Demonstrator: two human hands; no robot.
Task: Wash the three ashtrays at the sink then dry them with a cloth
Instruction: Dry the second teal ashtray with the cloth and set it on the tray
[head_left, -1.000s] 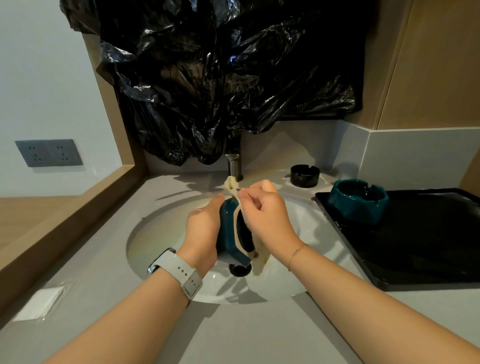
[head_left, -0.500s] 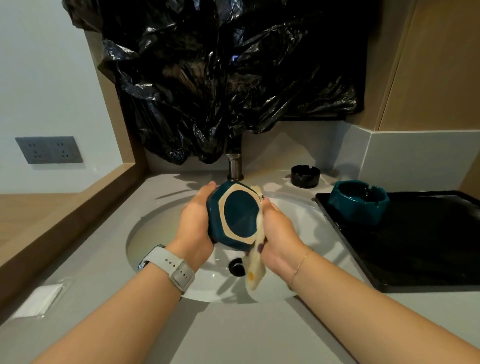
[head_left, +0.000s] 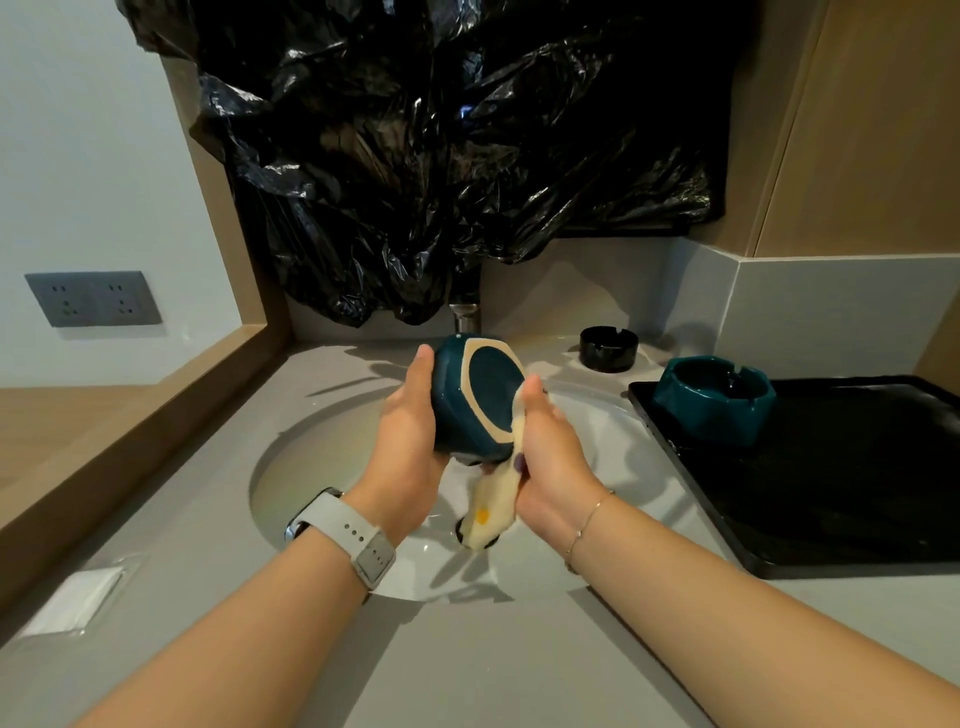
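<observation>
Teal glaze covers the ashtray held above the sink, tipped so its underside, with a bare tan ring around a teal centre, faces the camera. That tilt probably serves to bring the base within reach of wiping and to let any water run back into the basin.

On its near side the left hand cups the body, fingers wrapped behind and thumb up along the edge, gripping it firmly. Opposite, the right hand is closed on a cream cloth and presses it against the rim; the loose tail, with a yellow spot, hangs down over the drain.

Behind the hands the tap pokes out from under black plastic sheeting; I cannot tell whether water is running.

Farther right, a second teal ashtray sits upright on the corner of a black tray, likely parked there as finished or waiting. A small black ashtray stands on the counter between tap and tray, well apart from the hands.
</observation>
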